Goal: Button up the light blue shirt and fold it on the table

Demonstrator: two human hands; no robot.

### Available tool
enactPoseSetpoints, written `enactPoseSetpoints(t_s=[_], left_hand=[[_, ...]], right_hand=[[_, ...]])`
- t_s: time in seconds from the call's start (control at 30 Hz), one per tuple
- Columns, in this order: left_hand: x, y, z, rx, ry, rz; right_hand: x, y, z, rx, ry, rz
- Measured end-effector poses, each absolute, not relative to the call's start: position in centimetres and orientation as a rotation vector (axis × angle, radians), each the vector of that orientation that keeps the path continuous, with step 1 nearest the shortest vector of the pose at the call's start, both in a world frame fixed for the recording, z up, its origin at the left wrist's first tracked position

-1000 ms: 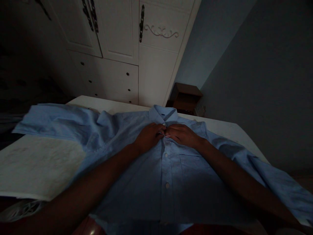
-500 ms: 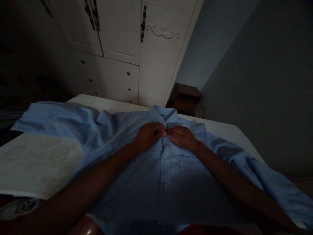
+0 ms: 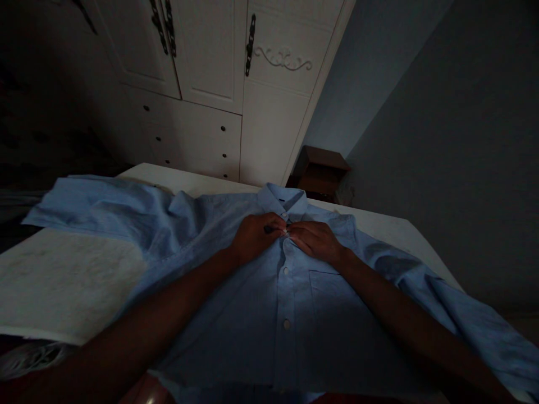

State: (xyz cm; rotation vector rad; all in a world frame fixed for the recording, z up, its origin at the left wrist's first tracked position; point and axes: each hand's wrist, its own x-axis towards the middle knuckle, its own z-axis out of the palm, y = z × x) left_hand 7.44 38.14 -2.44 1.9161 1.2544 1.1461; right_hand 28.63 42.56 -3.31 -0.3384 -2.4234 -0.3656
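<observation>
A light blue button-up shirt [image 3: 236, 314] lies front up on a white table [image 3: 63, 280], collar at the far side, sleeves spread left and right. My left hand [image 3: 255, 237] and my right hand [image 3: 315, 240] meet on the placket just below the collar. Both pinch the fabric there, fingers closed around a button spot. Two white buttons show lower on the placket. A chest pocket sits under my right forearm.
A white wardrobe [image 3: 219, 84] with dark handles and small drawer knobs stands behind the table. A brown wooden nightstand [image 3: 322, 168] sits in the corner by the grey wall. The room is dim. The right sleeve hangs past the table's edge.
Both hands stay pinched at the same spot below the collar. The view has shifted slightly; the hands sit a little lower in the picture.
</observation>
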Motion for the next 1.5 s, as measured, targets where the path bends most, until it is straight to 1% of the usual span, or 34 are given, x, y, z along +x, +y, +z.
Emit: enactPoseSetpoints(t_s=[0.23,0.4,0.63,0.8,0.9,1.07,1.23,1.5], left_hand=[[7.3,38.3,-2.3,1.895,1.257,1.137],[7.2,38.4,-2.3,1.912,1.199,1.132],[7.3,38.2,-2.4,1.879,1.111,1.141],[7.9,37.1,-2.0,1.812,1.292,1.048],[8.5,36.8,-2.1,1.733,1.35,1.069],[9.1,36.8,-2.7,1.47,1.353,1.161],[9.2,37.0,-2.9,1.419,1.343,1.205],[9.3,36.9,-2.6,1.469,1.389,1.207]], right_hand=[[28.8,42.5,-3.4,-0.415,-2.47,-0.237],[28.7,42.5,-3.3,-0.438,-2.466,-0.292],[28.7,42.5,-3.4,-0.437,-2.432,-0.284],[28.5,42.6,-3.4,-0.42,-2.426,-0.266],[28.5,42.7,-3.5,-0.428,-2.426,-0.227],[28.3,42.8,-3.5,-0.483,-2.443,-0.023],[28.1,42.7,-2.9,-0.503,-2.414,0.26],[28.0,43.1,-3.1,-0.507,-2.37,0.393]])
